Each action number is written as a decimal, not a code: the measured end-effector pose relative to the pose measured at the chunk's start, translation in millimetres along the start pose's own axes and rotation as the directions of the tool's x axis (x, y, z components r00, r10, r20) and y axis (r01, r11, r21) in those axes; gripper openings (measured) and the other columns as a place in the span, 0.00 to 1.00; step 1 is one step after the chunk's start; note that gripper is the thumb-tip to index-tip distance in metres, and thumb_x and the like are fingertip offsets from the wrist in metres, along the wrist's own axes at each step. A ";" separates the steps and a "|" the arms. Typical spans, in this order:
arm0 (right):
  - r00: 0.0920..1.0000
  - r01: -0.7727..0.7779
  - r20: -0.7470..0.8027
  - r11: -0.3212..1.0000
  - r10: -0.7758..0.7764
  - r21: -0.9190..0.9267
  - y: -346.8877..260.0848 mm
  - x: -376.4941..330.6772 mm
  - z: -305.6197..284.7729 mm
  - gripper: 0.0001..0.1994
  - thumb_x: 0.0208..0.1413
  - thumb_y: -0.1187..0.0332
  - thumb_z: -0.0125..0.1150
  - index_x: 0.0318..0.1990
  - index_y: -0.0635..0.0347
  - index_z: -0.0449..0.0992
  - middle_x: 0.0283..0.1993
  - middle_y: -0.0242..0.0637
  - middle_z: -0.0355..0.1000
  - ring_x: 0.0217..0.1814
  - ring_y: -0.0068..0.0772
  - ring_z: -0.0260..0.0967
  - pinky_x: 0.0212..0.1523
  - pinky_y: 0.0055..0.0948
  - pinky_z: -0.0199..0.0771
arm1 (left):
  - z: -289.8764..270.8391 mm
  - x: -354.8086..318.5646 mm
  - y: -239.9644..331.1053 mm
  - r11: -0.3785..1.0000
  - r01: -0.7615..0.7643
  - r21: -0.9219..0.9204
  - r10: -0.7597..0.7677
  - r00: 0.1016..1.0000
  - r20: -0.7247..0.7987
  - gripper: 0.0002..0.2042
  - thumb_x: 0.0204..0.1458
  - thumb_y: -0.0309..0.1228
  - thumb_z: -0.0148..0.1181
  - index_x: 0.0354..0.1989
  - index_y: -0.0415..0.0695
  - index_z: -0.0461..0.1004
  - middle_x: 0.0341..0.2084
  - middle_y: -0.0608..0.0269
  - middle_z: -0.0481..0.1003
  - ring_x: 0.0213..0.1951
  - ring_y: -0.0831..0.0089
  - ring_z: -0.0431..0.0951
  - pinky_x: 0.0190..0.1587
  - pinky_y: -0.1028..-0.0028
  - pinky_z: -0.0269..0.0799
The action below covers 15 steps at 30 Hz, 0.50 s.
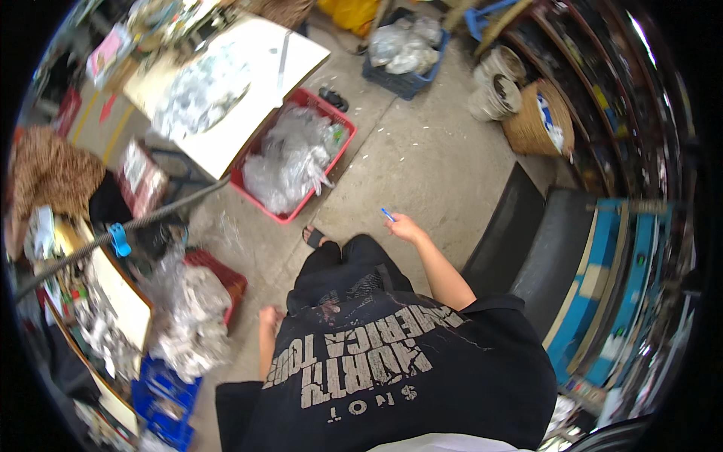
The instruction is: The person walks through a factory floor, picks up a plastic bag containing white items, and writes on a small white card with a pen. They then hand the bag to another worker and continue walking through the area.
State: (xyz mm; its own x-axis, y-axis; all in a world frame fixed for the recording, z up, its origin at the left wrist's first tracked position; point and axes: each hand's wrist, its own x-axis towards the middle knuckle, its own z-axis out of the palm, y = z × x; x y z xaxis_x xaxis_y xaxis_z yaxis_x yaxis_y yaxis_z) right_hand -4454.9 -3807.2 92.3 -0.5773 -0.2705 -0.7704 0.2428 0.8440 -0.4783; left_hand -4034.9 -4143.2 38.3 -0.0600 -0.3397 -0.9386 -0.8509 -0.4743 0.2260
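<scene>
My right hand [407, 228] is out in front of me to the right, above the concrete floor. Its fingers are closed around a slim blue pen-like tool [387, 215] that points forward and left; its exact kind is too small to make out. My left hand [269, 315] hangs low beside my left thigh, partly behind my black shirt. Its fingers are too small and blurred to read. Ahead and left of my sandaled foot [314, 237] is a red basket [284, 219] filled with clear plastic bags [290, 158], not touched by either hand.
A white table [226, 151] with plastic pieces stands ahead left, a blue crate [407, 89] of bags beyond. Buckets [489, 102] and a wicker basket [527, 132] stand far right, before shelves. Black padded boards [553, 233] lie nearer right. Left are bagged plastics [199, 316] and a blue basket [169, 422].
</scene>
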 end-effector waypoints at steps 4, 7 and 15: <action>0.980 -0.032 0.183 0.972 0.076 -0.233 -36.9 39.4 19.1 0.17 0.55 0.56 0.57 0.42 0.61 0.77 0.31 0.41 0.78 0.33 0.36 0.76 0.36 0.37 0.74 | 39.9 -2.8 51.4 0.963 -0.214 -0.164 0.226 0.972 0.058 0.16 0.54 0.29 0.47 0.47 0.34 0.73 0.34 0.45 0.78 0.33 0.59 0.82 0.37 0.64 0.78; 0.963 0.159 0.268 0.793 0.006 -0.589 -39.4 79.5 30.0 0.18 0.57 0.56 0.51 0.45 0.59 0.78 0.38 0.48 0.78 0.43 0.52 0.76 0.46 0.45 0.74 | 90.9 3.9 70.9 0.859 -0.246 -0.450 0.332 0.935 0.122 0.14 0.53 0.29 0.48 0.43 0.35 0.74 0.29 0.49 0.78 0.27 0.59 0.80 0.31 0.66 0.79; 0.859 0.482 0.508 0.422 -0.056 -0.768 -79.8 261.1 56.4 0.19 0.54 0.57 0.49 0.50 0.53 0.76 0.49 0.53 0.75 0.53 0.57 0.71 0.54 0.50 0.71 | 229.7 16.1 90.0 0.934 0.259 -0.245 -0.131 0.889 0.439 0.17 0.52 0.38 0.50 0.30 0.37 0.80 0.24 0.54 0.78 0.22 0.68 0.79 0.25 0.71 0.76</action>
State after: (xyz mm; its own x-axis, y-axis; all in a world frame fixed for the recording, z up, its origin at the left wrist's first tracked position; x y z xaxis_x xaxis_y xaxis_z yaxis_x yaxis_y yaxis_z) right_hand -4581.1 -3971.3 -94.5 -0.1137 -0.5152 -0.8495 -0.7742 0.5818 -0.2492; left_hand -4232.3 -4004.8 -16.4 -0.1709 0.1173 -0.9783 -0.6826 -0.7301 0.0317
